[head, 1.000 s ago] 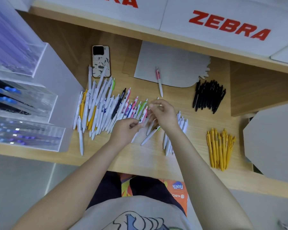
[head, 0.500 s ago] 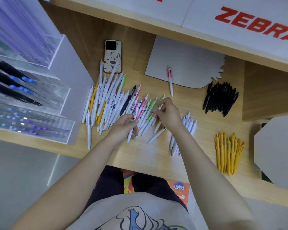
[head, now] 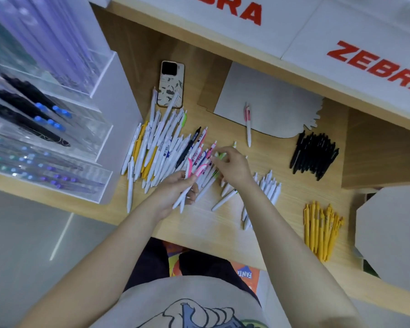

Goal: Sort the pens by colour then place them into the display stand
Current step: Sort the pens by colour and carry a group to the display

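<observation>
While the left hand (head: 173,190) is gripping pink-clipped white pens (head: 187,185), the right hand's (head: 232,169) fingers (head: 214,159) are pinching one from the mixed pile (head: 166,152).

Light wood table (head: 199,223), raised wooden ledge (head: 223,36) behind, white red-lettered signboards (head: 355,55), pale grey floor (head: 21,245), soft even light

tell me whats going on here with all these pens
A person is sorting pens by colour on a wooden desk. The left hand grips a few white pens with pink clips, while the right hand picks through the mixed pile. Black pens, yellow pens and white pens already lie in separate groups. The display stand sits to the left.
</observation>
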The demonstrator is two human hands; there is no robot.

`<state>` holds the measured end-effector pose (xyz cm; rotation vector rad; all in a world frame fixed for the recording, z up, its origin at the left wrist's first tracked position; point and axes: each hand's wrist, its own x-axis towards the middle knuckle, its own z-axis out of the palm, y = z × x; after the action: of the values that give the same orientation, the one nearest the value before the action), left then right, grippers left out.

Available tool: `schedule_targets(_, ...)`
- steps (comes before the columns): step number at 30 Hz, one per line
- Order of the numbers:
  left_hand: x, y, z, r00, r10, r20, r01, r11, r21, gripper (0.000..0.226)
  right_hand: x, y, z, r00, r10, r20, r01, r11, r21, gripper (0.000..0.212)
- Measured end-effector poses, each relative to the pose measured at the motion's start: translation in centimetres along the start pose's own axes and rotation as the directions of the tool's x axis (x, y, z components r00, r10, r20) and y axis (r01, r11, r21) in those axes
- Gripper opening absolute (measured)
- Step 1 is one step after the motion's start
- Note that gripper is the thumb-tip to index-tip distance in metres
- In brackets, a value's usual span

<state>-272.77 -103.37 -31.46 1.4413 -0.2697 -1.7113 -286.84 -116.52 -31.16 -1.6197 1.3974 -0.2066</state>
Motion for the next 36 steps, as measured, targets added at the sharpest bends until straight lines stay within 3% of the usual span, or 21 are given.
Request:
schedule_targets(4,-0.1,-0.5,-1.6,0.999,-0.029,-0.037,0.024,0.991,-0.128,0.025,0.3,-0.1,1.5,0.996,0.042,0.08,-0.025,0.979,-0.203,0.061)
schedule_targets(9,0.1,-0.4,-2.1,0.999,-0.013,-0.044,0.007,0.991,-0.135,0.03,0.4,-0.1,2.2,0.997,0.044,0.059,-0.028,0.968,-0.25,0.056)
schedule_targets(11,0.1,-0.2,-1.9,0.999,-0.008,-0.047,0.003,0.995,-0.099,0.032,0.3,-0.1,2.1,0.998,0.046,0.041,-0.038,0.983,-0.18,0.049)
schedule_targets(17,0.0,0.0,-1.8,0.998,-0.002,-0.068,-0.005,0.993,-0.114,0.028,-0.4,-1.0,-0.1,0.999,0.044,-0.003,-0.042,0.969,0.245,0.015)
schedule_targets(20,0.0,0.4,-1.3,0.996,0.014,-0.083,-0.026,0.989,-0.146,0.024,-1.3,-1.9,-2.2,0.999,0.044,-0.001,-0.041,0.937,0.348,0.015)
schedule_targets(23,0.0,0.9,-0.5,1.0,0.001,0.024,0.002,0.992,-0.124,0.03,-1.6,-2.7,-2.4,0.998,0.034,0.055,-0.051,0.928,0.369,0.018)
schedule_targets(27,0.3,1.1,0.6,0.996,-0.038,0.086,0.045,0.995,-0.088,0.019,-0.8,-2.6,-0.7,0.998,0.029,0.058,-0.044,0.962,0.271,0.021)
schedule_targets(30,0.5,0.9,0.3,0.998,-0.054,0.04,0.058,0.992,-0.115,0.013,0.8,-1.0,-0.4,0.997,0.062,-0.043,-0.057,0.992,0.111,0.044)
schedule_targets(33,0.8,0.5,-0.5,0.998,-0.057,0.026,0.06,0.99,-0.131,0.01,2.0,-0.1,-0.2,0.997,0.082,-0.005,-0.082,0.995,-0.053,0.068)
schedule_targets(36,0.9,0.6,-0.8,0.997,-0.076,0.022,0.078,0.989,-0.128,0.018,2.5,0.0,0.4,0.998,0.057,0.034,-0.051,0.986,-0.156,0.073)
